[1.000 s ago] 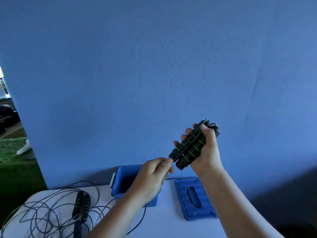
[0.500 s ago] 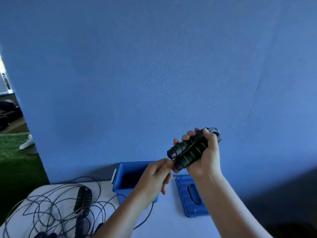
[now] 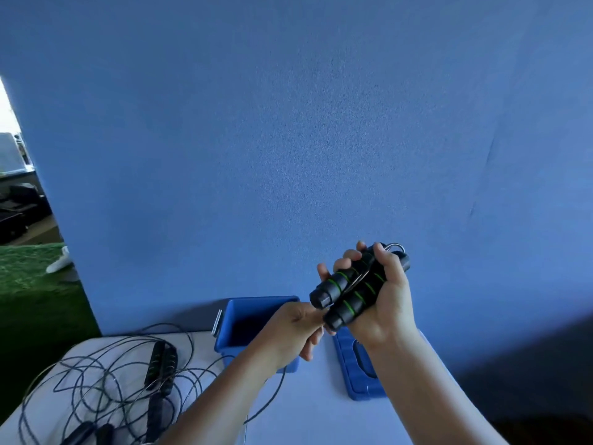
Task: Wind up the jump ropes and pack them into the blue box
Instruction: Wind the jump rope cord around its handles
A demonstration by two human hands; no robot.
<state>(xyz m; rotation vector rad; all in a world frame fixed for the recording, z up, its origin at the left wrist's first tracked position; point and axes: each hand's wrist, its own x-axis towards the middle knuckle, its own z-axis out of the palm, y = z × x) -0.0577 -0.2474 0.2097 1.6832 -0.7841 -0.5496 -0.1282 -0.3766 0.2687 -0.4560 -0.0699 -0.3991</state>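
The 2 jump rope handles [image 3: 351, 289] at 5 o'clock are black with thin green rings. Box [image 3: 256, 300] at 7 and lid [image 3: 345, 364] at 5 are blue. The table [image 3: 321, 419] is white, the tangled jump ropes [image 3: 160, 361] at 8 black, the backdrop [image 3: 288, 139] plain blue, and the turf [image 3: 29, 284] at 9 green.

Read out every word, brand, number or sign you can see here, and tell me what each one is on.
None: no readable text anywhere in view.
Black foam jump rope handles with green rings: rings only, no lettering.
Blue plastic box and flat blue plastic lid: no label visible.
Black handles lying on the white table: too small to tell.
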